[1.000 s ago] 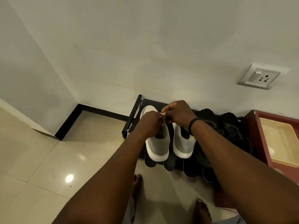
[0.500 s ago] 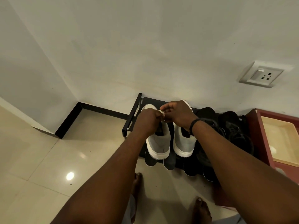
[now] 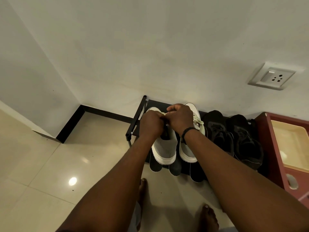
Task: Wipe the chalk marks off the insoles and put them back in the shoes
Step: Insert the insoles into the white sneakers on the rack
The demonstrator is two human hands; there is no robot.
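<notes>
Two grey sneakers with white soles stand on a black shoe rack [image 3: 135, 117]. Over the laces of the left sneaker [image 3: 165, 150] my left hand [image 3: 150, 122] and my right hand [image 3: 180, 117] meet, both with curled fingers pinching a pale lace between them. The right sneaker [image 3: 188, 151] sits beside it, its laces showing past my right wrist. Several dark insoles [image 3: 155, 165] stick out from under the rack's front edge onto the floor. Whether they carry chalk marks cannot be seen.
Two black shoes [image 3: 242, 141] fill the rack's right part. A red cabinet with a cream tray [image 3: 287, 144] stands at the right. A wall socket [image 3: 272, 77] is above. My bare feet [image 3: 209, 216] stand on glossy beige tiles.
Both hands stay together at the left sneaker's laces, with only small finger movements. The view has shifted slightly.
</notes>
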